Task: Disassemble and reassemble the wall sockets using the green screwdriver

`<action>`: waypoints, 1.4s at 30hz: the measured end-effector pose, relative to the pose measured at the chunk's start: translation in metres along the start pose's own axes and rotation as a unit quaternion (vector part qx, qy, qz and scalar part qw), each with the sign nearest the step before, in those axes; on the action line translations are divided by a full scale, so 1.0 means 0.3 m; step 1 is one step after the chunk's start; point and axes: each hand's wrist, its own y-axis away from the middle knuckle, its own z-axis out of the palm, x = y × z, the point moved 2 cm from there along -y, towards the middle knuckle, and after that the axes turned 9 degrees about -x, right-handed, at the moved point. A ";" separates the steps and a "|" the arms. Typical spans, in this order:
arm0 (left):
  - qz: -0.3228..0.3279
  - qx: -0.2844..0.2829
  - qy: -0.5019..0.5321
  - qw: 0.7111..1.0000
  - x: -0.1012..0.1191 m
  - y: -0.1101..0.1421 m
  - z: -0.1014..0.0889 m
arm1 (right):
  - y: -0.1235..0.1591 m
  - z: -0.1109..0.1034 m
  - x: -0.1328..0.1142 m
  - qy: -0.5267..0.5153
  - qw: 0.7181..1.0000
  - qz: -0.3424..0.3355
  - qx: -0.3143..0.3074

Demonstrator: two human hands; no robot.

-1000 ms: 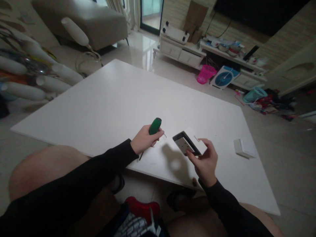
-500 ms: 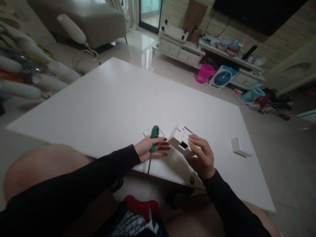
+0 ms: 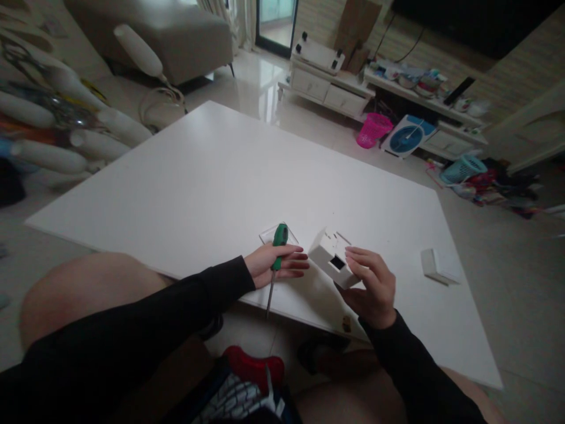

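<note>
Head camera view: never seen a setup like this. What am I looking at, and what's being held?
There is no robot here: a person works with two bare hands, and every picture comes from one camera worn on their head, looking forward and down. Heights look squashed.

The left hand holds a green-handled screwdriver under its thumb, fingers extended. The right hand grips a white boxy part with a dark opening.

On the white table lie a flat, thin-rimmed piece behind the screwdriver and, farther right, another white block.
</note>
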 end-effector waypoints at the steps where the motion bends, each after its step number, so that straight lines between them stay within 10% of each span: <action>1: 0.003 -0.005 -0.001 1.000 -0.003 -0.003 -0.003 | 0.007 0.013 -0.008 -0.008 1.000 -0.004 -0.022; 8: 0.016 -0.011 -0.013 1.000 0.003 0.000 -0.007 | 0.009 0.003 0.003 0.007 1.000 0.006 -0.016; 15: 0.002 0.004 -0.012 1.000 0.020 0.025 0.024 | -0.016 -0.067 0.034 0.044 0.974 0.058 0.214; 19: 0.002 0.008 -0.002 1.000 0.018 0.020 0.029 | 0.003 0.016 0.000 -0.035 0.999 -0.013 -0.032; 24: -0.007 0.000 -0.006 1.000 0.013 0.019 0.017 | 0.030 0.039 0.019 -0.031 0.999 -0.021 -0.035; 32: -0.011 -0.007 -0.017 1.000 0.020 0.031 0.012 | 0.021 -0.095 0.087 0.074 0.942 0.097 0.311; 36: -0.015 -0.003 -0.009 1.000 0.016 0.024 0.011 | 0.022 0.010 0.029 -0.059 0.995 0.067 -0.042; 42: -0.007 -0.007 -0.029 1.000 0.017 0.024 0.016 | 0.032 0.085 -0.023 -0.158 0.961 0.223 -0.035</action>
